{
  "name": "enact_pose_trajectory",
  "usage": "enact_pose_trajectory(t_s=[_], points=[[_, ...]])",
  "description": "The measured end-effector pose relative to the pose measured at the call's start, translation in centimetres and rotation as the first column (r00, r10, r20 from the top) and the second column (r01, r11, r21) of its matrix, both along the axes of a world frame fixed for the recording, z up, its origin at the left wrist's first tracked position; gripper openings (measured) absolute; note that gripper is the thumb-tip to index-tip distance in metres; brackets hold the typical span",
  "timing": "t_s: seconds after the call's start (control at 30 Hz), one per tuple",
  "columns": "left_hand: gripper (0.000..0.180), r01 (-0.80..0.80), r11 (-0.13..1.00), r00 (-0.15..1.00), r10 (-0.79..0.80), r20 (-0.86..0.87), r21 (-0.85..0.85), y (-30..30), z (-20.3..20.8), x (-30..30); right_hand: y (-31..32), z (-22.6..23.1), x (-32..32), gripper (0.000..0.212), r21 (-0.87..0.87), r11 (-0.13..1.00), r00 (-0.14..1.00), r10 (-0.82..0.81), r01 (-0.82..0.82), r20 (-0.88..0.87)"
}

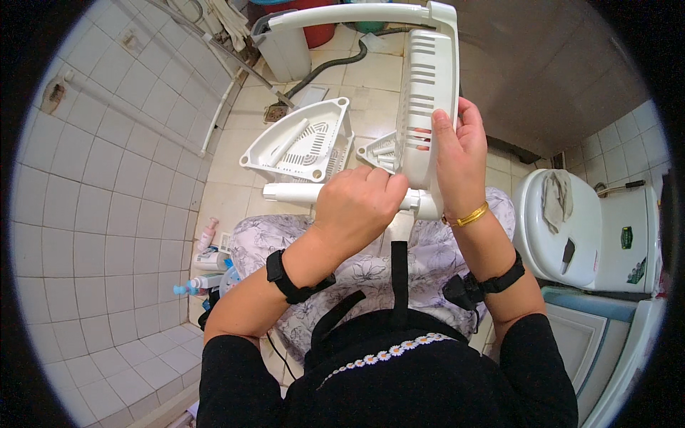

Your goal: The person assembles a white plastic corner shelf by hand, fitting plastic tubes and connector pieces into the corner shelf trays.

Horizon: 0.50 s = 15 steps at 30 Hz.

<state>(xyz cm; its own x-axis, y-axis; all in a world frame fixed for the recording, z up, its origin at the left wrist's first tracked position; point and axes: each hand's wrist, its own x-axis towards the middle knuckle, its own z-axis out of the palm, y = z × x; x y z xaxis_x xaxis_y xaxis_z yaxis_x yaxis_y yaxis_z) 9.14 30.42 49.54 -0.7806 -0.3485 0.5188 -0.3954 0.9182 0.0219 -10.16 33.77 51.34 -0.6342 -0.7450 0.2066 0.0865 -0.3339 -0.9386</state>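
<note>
My right hand (460, 146) is closed on the edge of a white slotted plastic shelf basket (422, 78), tipped on its side, with the thumb outside and fingertips showing through the slots. My left hand (360, 207) wraps around a white tube (289, 192) that meets the basket's near corner. Whether the tube is fully seated there, I cannot tell. A second white tube (349, 16) runs left from the far corner. On the floor beyond my left hand sits another triangular white basket (296, 143) with a loose white stick inside. Behind the held basket, a smaller white piece (378, 150) is partly hidden.
A black hose (328, 69) curves across the tiled floor by a grey bin (285, 57) and a red bucket (317, 34). The closed toilet (546, 228) with a cloth (558, 200) stands at right. Bottles (207, 232) line the left wall.
</note>
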Motion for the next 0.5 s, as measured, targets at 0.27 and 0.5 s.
enact_pose_trajectory(t_s=[0.27,0.5], points=[[0.021,0.009,0.989,1.000,-0.010,-0.008,-0.150,0.3,0.3,0.6,0.0,-0.5,-0.1,0.033,0.086,0.994,0.997,0.063,-0.067,0.055],[0.039,0.052,0.955,0.989,-0.089,0.116,0.292,-1.5,2.9,3.0,0.0,-0.6,0.4,0.034,0.022,0.996,0.995,0.088,-0.087,-0.051]])
